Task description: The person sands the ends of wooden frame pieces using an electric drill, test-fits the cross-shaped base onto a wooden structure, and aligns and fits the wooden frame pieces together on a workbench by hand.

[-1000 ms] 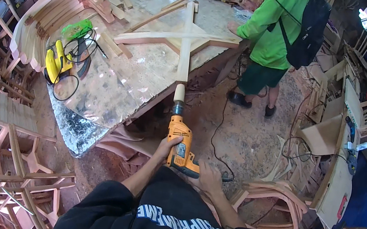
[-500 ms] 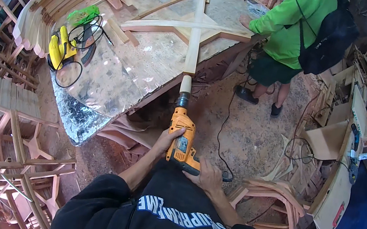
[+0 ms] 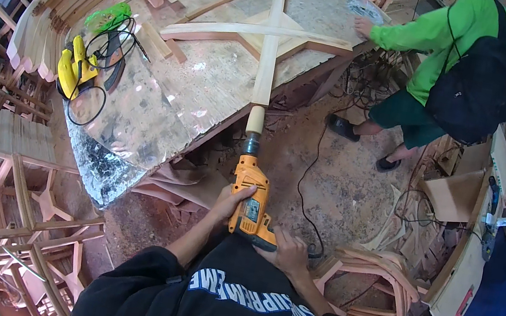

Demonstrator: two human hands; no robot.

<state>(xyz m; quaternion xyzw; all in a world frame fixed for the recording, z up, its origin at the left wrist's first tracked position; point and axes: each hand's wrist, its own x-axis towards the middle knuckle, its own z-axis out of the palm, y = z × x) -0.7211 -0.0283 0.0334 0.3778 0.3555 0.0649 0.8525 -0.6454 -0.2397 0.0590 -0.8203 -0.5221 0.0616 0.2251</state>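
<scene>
My two hands hold an orange power drill (image 3: 251, 185) in front of my body, its nose facing the workbench. My left hand (image 3: 232, 202) is wrapped around the drill's body from the left. My right hand (image 3: 290, 249) grips the handle at the lower right; part of its fingers is hidden. A pale wooden sleeve (image 3: 255, 120) surrounds the tool at the front of the dark chuck (image 3: 250, 145). Just past it is the end of a crossed wooden frame (image 3: 268, 59), which lies on the bench and juts over its edge. Whether sleeve and frame touch, I cannot tell.
On the workbench (image 3: 161, 101) lie a yellow power tool (image 3: 77, 67) with a black cord and stacked curved wooden parts (image 3: 84, 0). A person in green (image 3: 430, 37) with a black backpack stands at right. Wooden frames (image 3: 372, 287) and a cable (image 3: 306, 188) are on the floor.
The person in green has shifted to the right. My hands and the drill have dropped back slightly, and the sleeve sits a bit farther from the frame's end.
</scene>
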